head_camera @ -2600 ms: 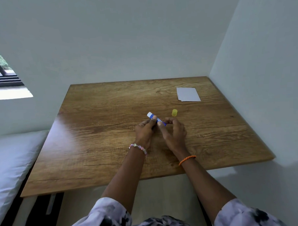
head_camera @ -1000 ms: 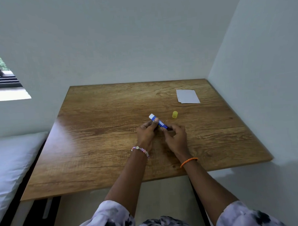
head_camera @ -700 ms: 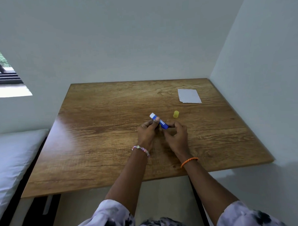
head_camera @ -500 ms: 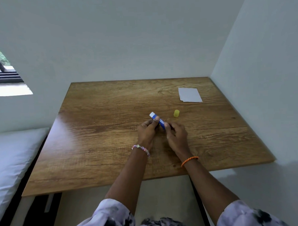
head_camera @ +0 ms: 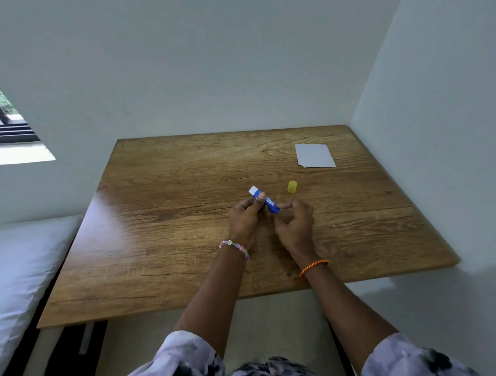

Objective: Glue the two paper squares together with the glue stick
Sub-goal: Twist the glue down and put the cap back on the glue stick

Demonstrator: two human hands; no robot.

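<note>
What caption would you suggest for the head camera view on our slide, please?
Both hands grip the uncapped glue stick above the table; yellow cap and paper squares lie beyond.

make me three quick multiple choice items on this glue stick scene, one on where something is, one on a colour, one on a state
1. Where does the white paper lie on the wooden table?
A. far right corner
B. near left corner
C. under the hands

2. What colour is the loose cap?
A. red
B. yellow
C. black

3. What is the state of the glue stick?
A. capped, lying on the table
B. uncapped, held by both hands
C. uncapped, pressed on the paper

Answers:
1. A, the paper sits by the wall corner, far from both hands.
2. B, the small cap standing beyond the right hand is yellow.
3. B, the left hand grips the blue barrel, the right hand's fingertips meet its near end, and the cap sits apart on the table.
</note>
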